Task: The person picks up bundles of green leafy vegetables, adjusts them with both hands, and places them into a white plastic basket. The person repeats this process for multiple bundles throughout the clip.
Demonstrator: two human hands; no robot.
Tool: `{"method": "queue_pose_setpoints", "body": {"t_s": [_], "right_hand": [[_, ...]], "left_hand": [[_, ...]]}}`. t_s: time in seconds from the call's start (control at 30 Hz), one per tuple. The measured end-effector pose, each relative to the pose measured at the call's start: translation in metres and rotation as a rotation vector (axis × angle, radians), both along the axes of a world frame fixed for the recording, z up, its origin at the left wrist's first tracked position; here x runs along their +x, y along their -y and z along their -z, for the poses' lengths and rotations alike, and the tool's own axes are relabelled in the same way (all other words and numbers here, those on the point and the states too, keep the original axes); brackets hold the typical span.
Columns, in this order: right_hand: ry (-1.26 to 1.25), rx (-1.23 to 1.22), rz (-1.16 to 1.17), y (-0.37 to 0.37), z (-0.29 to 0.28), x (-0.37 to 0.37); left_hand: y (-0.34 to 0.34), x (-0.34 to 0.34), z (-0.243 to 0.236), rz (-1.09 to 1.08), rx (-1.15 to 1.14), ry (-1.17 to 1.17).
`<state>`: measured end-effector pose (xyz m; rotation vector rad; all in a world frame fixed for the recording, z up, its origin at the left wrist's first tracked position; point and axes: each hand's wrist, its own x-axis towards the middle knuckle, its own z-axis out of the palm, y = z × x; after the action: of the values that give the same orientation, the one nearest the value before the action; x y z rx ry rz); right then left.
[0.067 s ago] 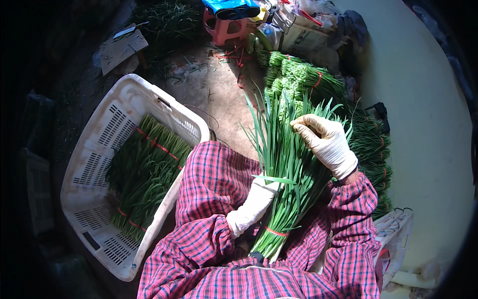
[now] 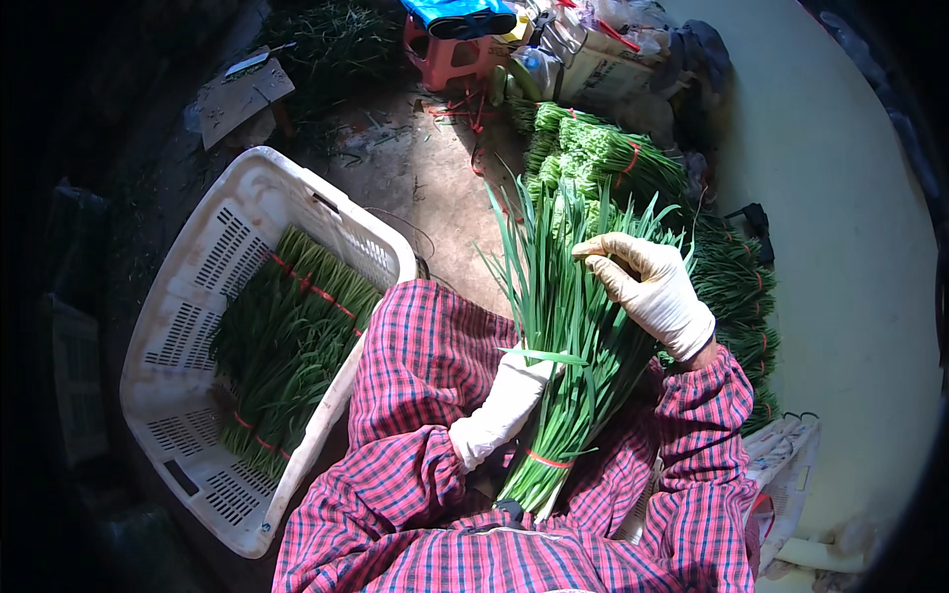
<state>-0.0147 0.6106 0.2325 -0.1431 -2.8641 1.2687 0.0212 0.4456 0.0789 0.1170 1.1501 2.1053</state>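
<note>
A bunch of green garlic chives [image 2: 563,395] stands tilted in my lap, tied near its pale stem ends with a red band [image 2: 550,461]. My left hand [image 2: 509,400], in a white glove, wraps round the left side of the bunch; its fingertips are hidden by the leaves. One bent leaf [image 2: 544,356] lies crosswise over that hand. Over the upper right leaves, my right hand [image 2: 657,292], in a yellowed white glove, is closed in a pinch. Whatever is between its thumb and forefinger is too small to make out.
At my left stands a white plastic crate [image 2: 390,232] holding banded chive bunches [image 2: 287,366]. More tied bunches [image 2: 603,158] are stacked ahead and along my right, beside a pale wall [image 2: 840,247]. A red stool [image 2: 450,61] and loose greens [image 2: 336,49] lie farther off.
My right hand has shifted very slightly, with its wrist a little to the right and its fingertips a little to the left. My left hand and the bunch have stayed put.
</note>
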Motion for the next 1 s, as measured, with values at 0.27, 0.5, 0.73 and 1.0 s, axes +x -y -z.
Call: {"method": "queue_pose_setpoints", "body": {"t_s": [0.27,0.5,0.73,1.0], "right_hand": [[0.046,0.362,-0.177,0.006,0.008,0.016],[-0.105,0.093,0.151,-0.004,0.011,0.013],[0.158,0.368,0.008,0.004,0.005,0.023],[0.037,0.440,-0.139,0.006,0.008,0.020]], "left_hand": [[0.003,-0.001,-0.006,0.046,-0.064,0.016],[0.003,-0.001,-0.005,0.036,-0.063,0.017],[0.002,-0.001,0.000,0.021,-0.003,-0.026],[0.001,0.000,-0.001,0.015,-0.011,0.057]]}}
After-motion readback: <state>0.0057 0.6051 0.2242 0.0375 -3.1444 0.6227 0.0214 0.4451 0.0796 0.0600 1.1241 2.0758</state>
